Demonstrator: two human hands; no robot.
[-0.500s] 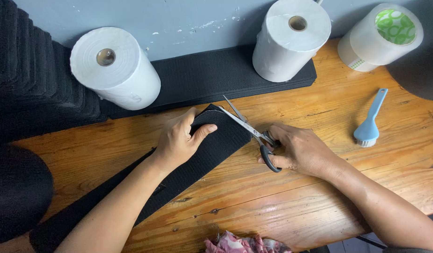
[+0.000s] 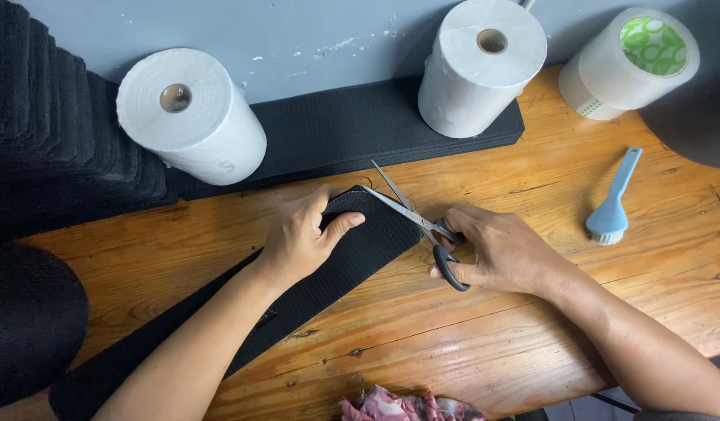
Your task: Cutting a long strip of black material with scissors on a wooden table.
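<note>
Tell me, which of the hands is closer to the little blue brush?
Right. The right hand holds the scissors just left of the blue brush; the left hand lies farther left on the black strip.

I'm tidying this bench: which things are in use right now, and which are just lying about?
In use: black strip, pressed flat by the left hand; scissors in the right hand.

Lying about: two white rolls, tape roll, blue brush, stacked black pieces.
</note>
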